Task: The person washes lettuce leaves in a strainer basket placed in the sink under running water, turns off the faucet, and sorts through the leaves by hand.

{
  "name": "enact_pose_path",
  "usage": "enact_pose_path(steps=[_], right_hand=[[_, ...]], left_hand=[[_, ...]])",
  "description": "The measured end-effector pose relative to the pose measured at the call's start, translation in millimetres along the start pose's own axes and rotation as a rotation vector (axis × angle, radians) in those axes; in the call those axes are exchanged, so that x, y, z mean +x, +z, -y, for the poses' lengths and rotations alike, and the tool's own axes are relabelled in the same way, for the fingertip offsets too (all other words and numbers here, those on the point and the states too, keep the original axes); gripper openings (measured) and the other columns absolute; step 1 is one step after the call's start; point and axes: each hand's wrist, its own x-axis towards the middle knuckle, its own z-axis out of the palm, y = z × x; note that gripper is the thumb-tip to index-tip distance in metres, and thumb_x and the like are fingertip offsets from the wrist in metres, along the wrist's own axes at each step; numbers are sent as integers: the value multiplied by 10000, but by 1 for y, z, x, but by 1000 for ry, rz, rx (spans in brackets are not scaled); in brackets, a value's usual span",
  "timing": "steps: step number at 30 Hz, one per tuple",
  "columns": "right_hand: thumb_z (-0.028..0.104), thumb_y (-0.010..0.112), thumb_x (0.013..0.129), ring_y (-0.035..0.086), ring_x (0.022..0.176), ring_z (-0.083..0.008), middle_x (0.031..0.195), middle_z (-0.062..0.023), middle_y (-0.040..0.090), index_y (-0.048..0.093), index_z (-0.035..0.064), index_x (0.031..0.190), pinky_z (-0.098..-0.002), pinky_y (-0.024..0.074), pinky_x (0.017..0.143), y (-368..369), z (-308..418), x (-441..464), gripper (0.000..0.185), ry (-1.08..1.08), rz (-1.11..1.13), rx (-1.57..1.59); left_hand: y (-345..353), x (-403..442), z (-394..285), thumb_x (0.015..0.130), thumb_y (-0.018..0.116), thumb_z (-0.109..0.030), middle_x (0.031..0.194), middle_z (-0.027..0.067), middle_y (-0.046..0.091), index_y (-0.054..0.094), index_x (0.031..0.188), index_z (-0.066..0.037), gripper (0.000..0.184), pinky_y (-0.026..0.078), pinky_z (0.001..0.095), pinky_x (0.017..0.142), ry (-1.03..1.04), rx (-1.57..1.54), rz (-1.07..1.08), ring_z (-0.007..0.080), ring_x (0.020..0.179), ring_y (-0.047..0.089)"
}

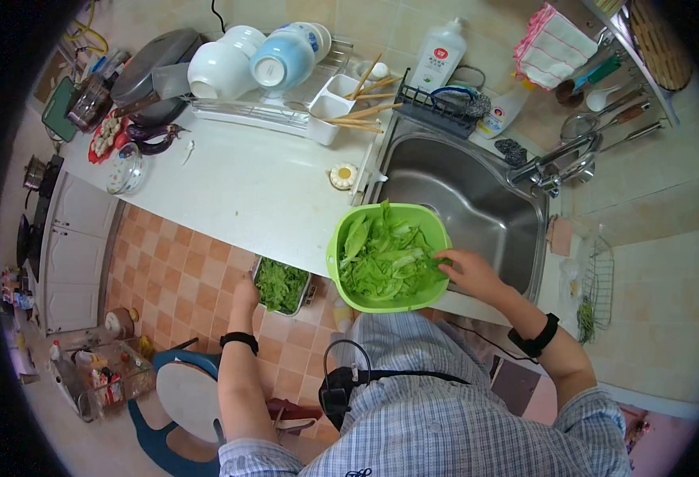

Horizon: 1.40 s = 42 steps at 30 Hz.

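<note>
A light-green plastic basin rests across the counter edge and the sink's near corner, full of torn lettuce leaves. My right hand reaches over its right rim, fingers bent and pinched at a leaf on that side; the fingertips are partly hidden among the greens. Off to the left, beyond the counter's front edge, my left hand grips the side of a clear-sided container. Frilly, darker green leaves fill that container, which is held above the tiled floor.
Behind the basin is a steel sink with a faucet at right. A dish rack with bowls, a chopstick holder and eggplants line the counter's back. A round-seated chair stands at lower left.
</note>
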Motion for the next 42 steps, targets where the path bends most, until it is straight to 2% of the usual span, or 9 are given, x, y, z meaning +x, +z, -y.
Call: enact_pose_path(steps=[1, 3, 7, 9, 15, 32, 39, 40, 42], right_hand=[[178, 521, 777, 555, 722, -301, 829, -160, 566, 540, 82, 984, -371, 434, 634, 1, 0, 0, 230, -2, -14, -8], [179, 522, 775, 555, 721, -301, 832, -159, 567, 540, 81, 984, -373, 434, 634, 2, 2, 1, 231, -1, -16, -15], [184, 523, 772, 556, 731, -302, 837, -160, 567, 538, 79, 985, -372, 438, 644, 2, 5, 2, 238, -5, -7, -34], [187, 520, 773, 557, 737, -302, 844, -162, 567, 537, 78, 986, -371, 439, 652, 1, 9, 2, 240, 7, -2, -14], [197, 513, 778, 560, 746, -308, 873, -165, 563, 530, 75, 995, -373, 443, 670, 6, -1, 1, 249, 9, -7, -20], [210, 520, 771, 552, 779, -308, 887, -164, 562, 525, 55, 990, -376, 435, 691, 4, 3, -1, 268, 50, 19, -49], [243, 594, 712, 547, 797, -321, 889, -172, 557, 440, 110, 1105, -392, 429, 700, -1, 11, -6, 442, 50, 9, -90], [242, 607, 702, 546, 805, -324, 898, -176, 555, 412, 123, 1134, -393, 428, 699, -3, 15, -6, 489, 92, 17, -75], [252, 605, 707, 536, 862, -320, 946, -168, 550, 403, 126, 1150, -381, 426, 731, -7, 19, -6, 503, 122, 43, -71]], left_hand=[[0, -1, 1, 714, 483, -105, 971, 214, 546, 531, 1004, -26, 305, 441, 370, 735, 1, -2, -1, 352, 862, 542], [2, -3, 3, 718, 467, -128, 970, 200, 550, 560, 974, -62, 281, 443, 386, 723, 272, 601, 220, 360, 854, 540], [7, 1, 2, 705, 512, -213, 942, 178, 565, 542, 905, -86, 239, 437, 379, 740, 197, 595, 211, 322, 866, 544], [9, 7, 4, 677, 535, -222, 867, 149, 589, 556, 859, -84, 229, 448, 391, 681, 20, 195, 117, 314, 800, 562], [-4, -7, -9, 650, 577, -225, 780, 152, 591, 563, 760, -75, 187, 453, 392, 630, -58, 142, 25, 304, 741, 573], [4, -10, 3, 704, 558, -210, 810, 156, 598, 598, 791, -63, 176, 455, 387, 661, -115, 34, 45, 301, 774, 576], [13, -8, 5, 698, 556, -168, 783, 165, 598, 602, 775, -40, 156, 461, 372, 623, -223, -60, 50, 301, 733, 582], [17, -6, 8, 698, 556, -168, 783, 165, 598, 602, 775, -40, 156, 461, 372, 623, -221, -59, 49, 301, 733, 582], [24, -7, 13, 686, 553, -156, 754, 167, 601, 601, 786, -56, 149, 461, 369, 606, -12, -96, -9, 304, 704, 584]])
